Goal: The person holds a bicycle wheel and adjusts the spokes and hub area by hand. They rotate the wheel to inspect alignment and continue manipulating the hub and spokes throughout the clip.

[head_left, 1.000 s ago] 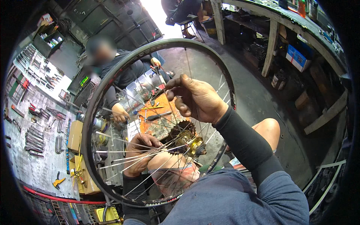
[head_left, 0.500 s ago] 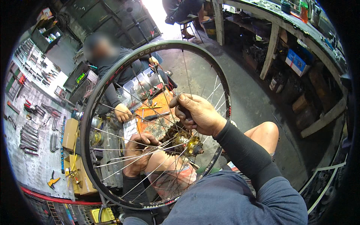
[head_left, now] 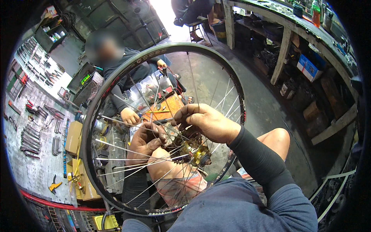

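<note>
A bicycle wheel stands tilted before me, its black rim (head_left: 88, 154) framing both hands. Silver and dark spokes (head_left: 116, 159) run from the rim to a gold hub (head_left: 199, 154), some of them loose-looking and bunched. Among the spokes left of the hub, my left hand (head_left: 145, 143) is closed, fingers curled toward the thumb around what seems to be a spoke. Just above the hub my right hand (head_left: 205, 121) pinches with bent fingers, apparently on a spoke too; the fingertips are partly hidden. My bare knee is beneath the wheel.
Across the wheel sits a co-worker, one hand (head_left: 129, 116) resting by an orange board (head_left: 172, 105) with tools and clear plastic boxes (head_left: 141, 91). Hand tools line a grey panel (head_left: 40, 154) at left. A long workbench (head_left: 286, 38) with cluttered shelves runs along the right.
My left hand has risen from beside the hub to higher among the spokes. My right hand has dropped slightly and turned its fingers toward the left hand. The wheel has shifted slightly right.
</note>
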Available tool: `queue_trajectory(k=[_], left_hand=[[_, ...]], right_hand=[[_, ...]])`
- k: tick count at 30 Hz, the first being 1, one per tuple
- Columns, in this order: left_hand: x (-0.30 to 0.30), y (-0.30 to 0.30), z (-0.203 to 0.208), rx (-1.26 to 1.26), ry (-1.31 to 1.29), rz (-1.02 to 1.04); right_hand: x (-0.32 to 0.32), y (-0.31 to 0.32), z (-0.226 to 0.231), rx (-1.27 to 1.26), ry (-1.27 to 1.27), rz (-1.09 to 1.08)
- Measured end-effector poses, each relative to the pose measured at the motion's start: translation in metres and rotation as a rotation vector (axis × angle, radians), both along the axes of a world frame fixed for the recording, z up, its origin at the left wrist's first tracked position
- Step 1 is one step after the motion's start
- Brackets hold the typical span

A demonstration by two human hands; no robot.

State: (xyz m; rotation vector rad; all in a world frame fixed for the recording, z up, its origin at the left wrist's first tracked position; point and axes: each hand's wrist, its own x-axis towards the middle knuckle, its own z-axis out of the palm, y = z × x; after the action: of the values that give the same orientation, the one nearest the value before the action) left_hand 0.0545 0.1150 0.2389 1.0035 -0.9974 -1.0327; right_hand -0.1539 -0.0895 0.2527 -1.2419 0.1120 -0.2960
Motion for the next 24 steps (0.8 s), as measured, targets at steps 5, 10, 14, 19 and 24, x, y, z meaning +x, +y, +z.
queue_trajectory(k=[5, 10, 14, 19, 24], left_hand=[[-0.008, 0.010, 0.012, 0.193, -0.263, 0.147], [-0.020, 0.015, 0.010, 0.079, -0.309, 0.177], [-0.021, 0.018, 0.006, 0.052, -0.353, 0.221], [-0.029, 0.013, 0.015, 0.102, -0.228, 0.174], [-0.029, 0.014, 0.001, 0.108, -0.211, 0.206]], right_hand=[[0.002, -0.007, -0.014, -0.012, -0.011, -0.026], [-0.002, -0.006, -0.010, -0.013, 0.000, -0.024], [-0.005, -0.003, -0.007, -0.020, 0.002, -0.027], [-0.013, 0.000, -0.002, 0.024, 0.012, 0.005], [-0.014, -0.003, -0.011, -0.009, 0.020, -0.041]])
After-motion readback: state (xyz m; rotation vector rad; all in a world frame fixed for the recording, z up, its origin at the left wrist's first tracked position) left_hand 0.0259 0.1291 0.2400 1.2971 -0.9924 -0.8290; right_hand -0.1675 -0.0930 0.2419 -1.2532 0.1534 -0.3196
